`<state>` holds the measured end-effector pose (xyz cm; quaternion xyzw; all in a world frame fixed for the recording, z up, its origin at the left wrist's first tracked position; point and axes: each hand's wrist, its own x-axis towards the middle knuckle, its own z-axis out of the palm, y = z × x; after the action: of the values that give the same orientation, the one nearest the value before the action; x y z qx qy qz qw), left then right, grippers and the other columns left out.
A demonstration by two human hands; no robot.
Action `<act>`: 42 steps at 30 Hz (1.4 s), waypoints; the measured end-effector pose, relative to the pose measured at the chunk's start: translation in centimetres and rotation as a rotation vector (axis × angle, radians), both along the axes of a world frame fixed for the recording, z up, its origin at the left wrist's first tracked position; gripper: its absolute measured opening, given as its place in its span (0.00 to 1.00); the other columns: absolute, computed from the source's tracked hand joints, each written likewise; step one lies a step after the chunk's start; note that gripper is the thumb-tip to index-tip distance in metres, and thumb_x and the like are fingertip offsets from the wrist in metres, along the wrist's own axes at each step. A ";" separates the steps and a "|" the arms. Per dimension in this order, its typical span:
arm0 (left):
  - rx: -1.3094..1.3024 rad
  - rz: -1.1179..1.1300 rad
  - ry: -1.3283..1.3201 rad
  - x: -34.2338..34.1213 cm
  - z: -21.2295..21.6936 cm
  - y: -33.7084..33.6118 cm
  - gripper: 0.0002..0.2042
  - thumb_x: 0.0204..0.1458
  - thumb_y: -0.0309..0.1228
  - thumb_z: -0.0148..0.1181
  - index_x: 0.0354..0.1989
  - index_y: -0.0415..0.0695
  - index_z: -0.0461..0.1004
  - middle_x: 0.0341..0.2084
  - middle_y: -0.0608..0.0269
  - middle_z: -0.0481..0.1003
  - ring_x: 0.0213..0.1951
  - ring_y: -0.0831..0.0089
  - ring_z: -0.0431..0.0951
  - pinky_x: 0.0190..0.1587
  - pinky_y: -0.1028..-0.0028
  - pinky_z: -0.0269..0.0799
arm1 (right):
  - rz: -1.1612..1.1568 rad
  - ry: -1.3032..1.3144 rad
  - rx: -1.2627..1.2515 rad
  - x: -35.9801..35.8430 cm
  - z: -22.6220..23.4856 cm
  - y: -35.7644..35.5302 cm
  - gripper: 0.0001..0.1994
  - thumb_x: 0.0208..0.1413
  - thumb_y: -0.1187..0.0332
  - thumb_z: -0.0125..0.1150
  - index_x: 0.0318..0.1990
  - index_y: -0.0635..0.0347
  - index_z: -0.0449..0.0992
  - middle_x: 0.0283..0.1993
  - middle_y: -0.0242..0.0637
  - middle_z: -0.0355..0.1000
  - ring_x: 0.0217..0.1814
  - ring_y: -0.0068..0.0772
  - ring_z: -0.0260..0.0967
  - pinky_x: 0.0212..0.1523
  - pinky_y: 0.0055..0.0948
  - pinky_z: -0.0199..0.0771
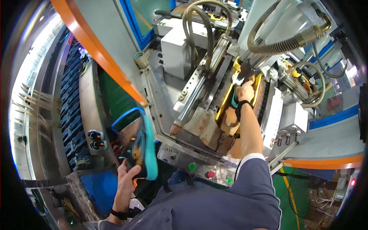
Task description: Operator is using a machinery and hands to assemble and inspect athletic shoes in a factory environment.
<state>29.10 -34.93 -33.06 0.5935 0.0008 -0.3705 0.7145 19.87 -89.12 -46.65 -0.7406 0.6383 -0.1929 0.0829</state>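
My left hand [126,177] grips a shoe [150,147] at the lower left, its thumb on the dark upper and fingers wrapped round it. The shoe stands on edge, its teal sole toward the right, with orange details on the upper. My right hand [245,92] reaches into the yellow-edged cavity [221,110] of a machine. Its fingers are curled in front of a dark and white item; what they hold is partly hidden. Beneath that hand shows a teal piece [234,101], and a tan block [230,116] lies nearer to me.
Green and red push buttons [211,174] line the machine's front panel. A steel cylinder [194,100] and ribbed hoses [276,48] flank the cavity. An orange frame bar [100,51] slants at left, beside a dark conveyor [73,99]. Two small black-and-blue items [96,140] sit on its near edge.
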 end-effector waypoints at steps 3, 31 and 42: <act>-0.017 0.204 -0.061 -1.3 -1.4 3.9 0.18 0.50 0.24 0.59 0.50 0.34 0.68 0.40 0.55 0.76 0.36 0.68 0.81 0.38 0.70 0.80 | -0.007 -0.015 0.129 -0.7 0.2 -0.5 0.24 0.49 0.66 0.59 0.51 0.66 0.58 0.42 0.58 0.73 0.43 0.55 0.74 0.41 0.45 0.76; 0.147 0.378 0.031 -8.9 -4.1 5.0 0.10 0.54 0.28 0.57 0.42 0.36 0.72 0.32 0.57 0.78 0.26 0.70 0.80 0.21 0.77 0.74 | 1.019 -0.192 0.248 -7.7 -16.0 36.2 0.10 0.52 0.64 0.55 0.41 0.54 0.69 0.46 0.39 0.65 0.55 0.46 0.62 0.48 0.46 0.68; 0.019 0.392 0.163 -12.9 -4.9 9.9 0.15 0.51 0.21 0.57 0.48 0.32 0.70 0.40 0.53 0.77 0.38 0.65 0.80 0.43 0.68 0.78 | 1.119 -0.278 0.412 -6.4 -16.5 36.0 0.11 0.53 0.60 0.55 0.39 0.55 0.72 0.41 0.48 0.68 0.47 0.55 0.64 0.45 0.48 0.66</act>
<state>16.23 -25.02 -37.93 0.5567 0.1775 -0.2712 0.7649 13.46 -53.10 -63.11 -0.9001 0.1597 -0.0876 0.3958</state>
